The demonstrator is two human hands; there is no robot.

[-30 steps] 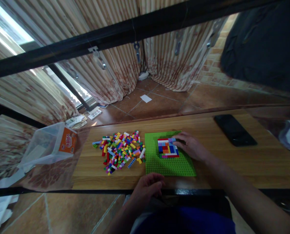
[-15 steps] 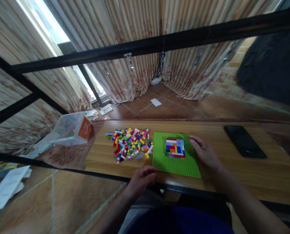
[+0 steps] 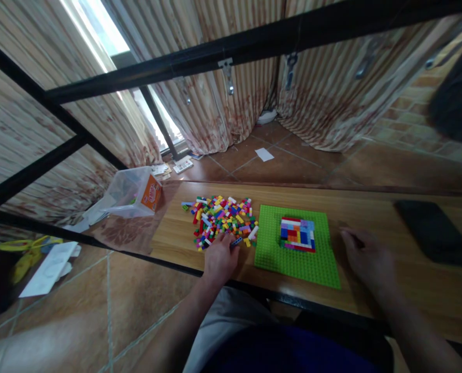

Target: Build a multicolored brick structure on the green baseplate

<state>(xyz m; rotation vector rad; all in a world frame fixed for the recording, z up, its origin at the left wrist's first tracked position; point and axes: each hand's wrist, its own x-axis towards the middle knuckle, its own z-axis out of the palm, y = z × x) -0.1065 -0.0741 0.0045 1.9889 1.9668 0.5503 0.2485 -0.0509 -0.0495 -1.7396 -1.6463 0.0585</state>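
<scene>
My left hand (image 3: 220, 259) is at the near edge of a loose heap of small coloured toy bricks (image 3: 219, 215). Its thumb and forefinger are closed about a long blue brick (image 3: 236, 241), which still lies low at the heap. To the right lies a green studded baseplate (image 3: 270, 261), bearing a low, roughly square block of joined bricks (image 3: 298, 234) in several colours. Just beyond the plate's right edge, my right hand (image 3: 366, 259) rests over the bench, loosely curled, fingers and thumb apart, with nothing visible in it.
A black phone (image 3: 436, 230) lies on the wooden bench (image 3: 378, 207) at the right. On the floor to the left stands a clear plastic box (image 3: 132, 194) with an orange label. A black metal bar (image 3: 254, 46) crosses beyond the bench, before striped curtains.
My left hand has moved forward from the bench's near edge onto the blue brick. My right hand has drawn away from the baseplate to the right. The view has turned slightly.
</scene>
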